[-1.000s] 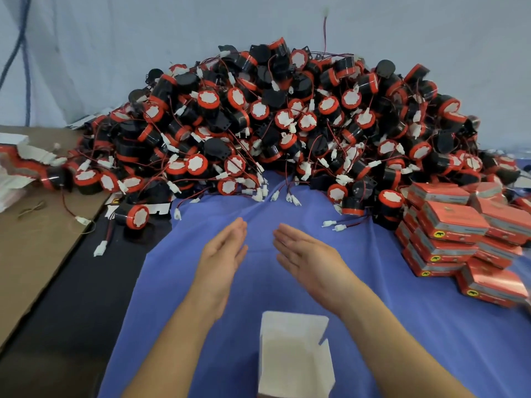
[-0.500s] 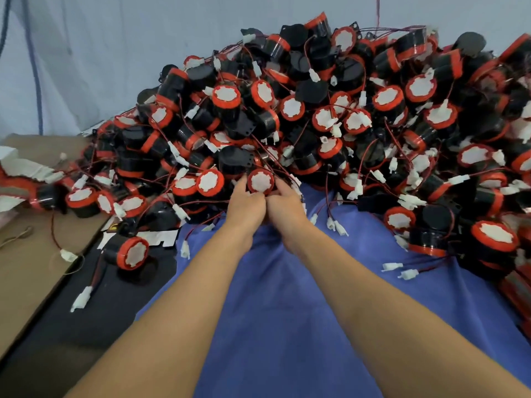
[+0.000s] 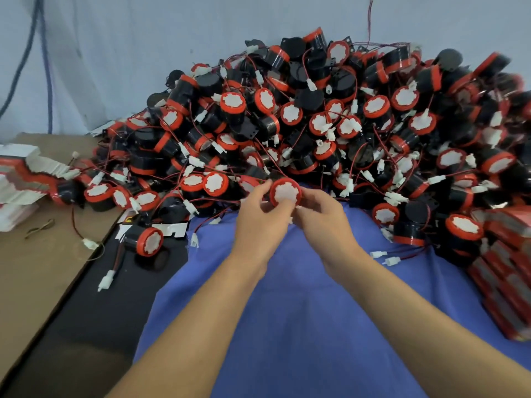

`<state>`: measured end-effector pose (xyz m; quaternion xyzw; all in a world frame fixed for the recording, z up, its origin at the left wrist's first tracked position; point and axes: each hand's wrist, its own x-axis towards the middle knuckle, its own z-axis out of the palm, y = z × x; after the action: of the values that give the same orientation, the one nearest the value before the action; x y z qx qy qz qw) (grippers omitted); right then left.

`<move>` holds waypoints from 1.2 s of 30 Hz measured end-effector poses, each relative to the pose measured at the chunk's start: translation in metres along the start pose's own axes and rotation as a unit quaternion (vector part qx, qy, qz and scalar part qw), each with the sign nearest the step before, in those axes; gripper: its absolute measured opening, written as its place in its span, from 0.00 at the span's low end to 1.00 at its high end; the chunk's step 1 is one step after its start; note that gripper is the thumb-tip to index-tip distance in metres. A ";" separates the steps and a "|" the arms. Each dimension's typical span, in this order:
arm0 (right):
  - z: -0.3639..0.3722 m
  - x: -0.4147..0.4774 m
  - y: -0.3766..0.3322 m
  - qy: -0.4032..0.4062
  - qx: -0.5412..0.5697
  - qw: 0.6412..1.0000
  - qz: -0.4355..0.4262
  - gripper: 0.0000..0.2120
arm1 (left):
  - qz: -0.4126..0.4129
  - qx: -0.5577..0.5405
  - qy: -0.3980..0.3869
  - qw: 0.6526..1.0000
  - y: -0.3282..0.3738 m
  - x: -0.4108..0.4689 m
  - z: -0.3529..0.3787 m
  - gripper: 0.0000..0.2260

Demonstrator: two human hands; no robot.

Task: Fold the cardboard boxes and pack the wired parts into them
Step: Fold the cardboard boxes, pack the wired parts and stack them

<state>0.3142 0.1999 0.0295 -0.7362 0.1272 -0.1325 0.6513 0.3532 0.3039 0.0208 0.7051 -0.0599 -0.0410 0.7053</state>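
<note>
Fingers [image 3: 265, 187] pinch part [image 3: 286, 193] — pile [image 3: 316, 116] edge.

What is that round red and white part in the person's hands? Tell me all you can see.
The part is round, with a red plastic-looking rim and a white face with a notched outline, turned toward the camera. Its body is hidden, and its wire cannot be told from the tangle. It is held at the near foot of the pile, above the cloth. The left hand grips its left edge and underside; the right hand pinches its right edge.
</note>
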 end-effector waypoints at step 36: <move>-0.105 -0.268 -0.022 0.068 -0.162 0.982 -0.075 0.08 | 0.261 0.411 -0.183 0.854 0.014 -0.258 -0.054 0.26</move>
<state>0.0271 0.2018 0.0552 -0.8287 0.1352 -0.2088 0.5014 0.1050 0.3938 0.0281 0.8688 -0.3811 0.0446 0.3129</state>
